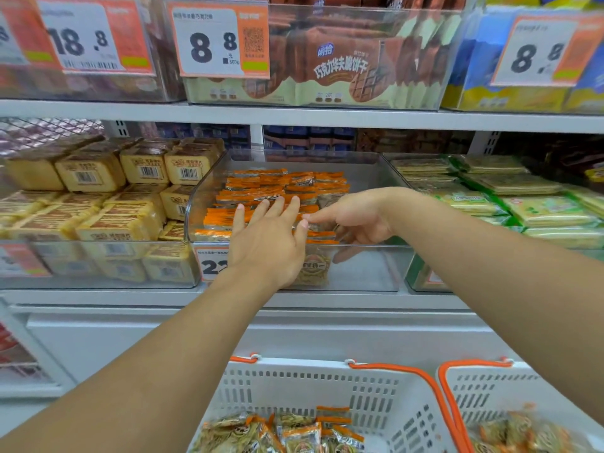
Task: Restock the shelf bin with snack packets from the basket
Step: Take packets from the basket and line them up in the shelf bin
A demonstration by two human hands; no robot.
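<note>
left hand [266, 238]: fingers straight, spread, lying flat on orange-edged snack packets [261, 191] in clear shelf bin [366, 165]; right hand [354, 220]: reaching into same bin from rt, forefinger out, other fingers loosely curled, tip near left thumb; whether it holds a packet: cannot tell; bin on mid shelf [327, 299], btwn yellow packs [98, 178] & green packs [539, 210]; white basket [310, 380] w/ orange handle below, more packets inside; 2nd basket [483, 387] at rt
</note>
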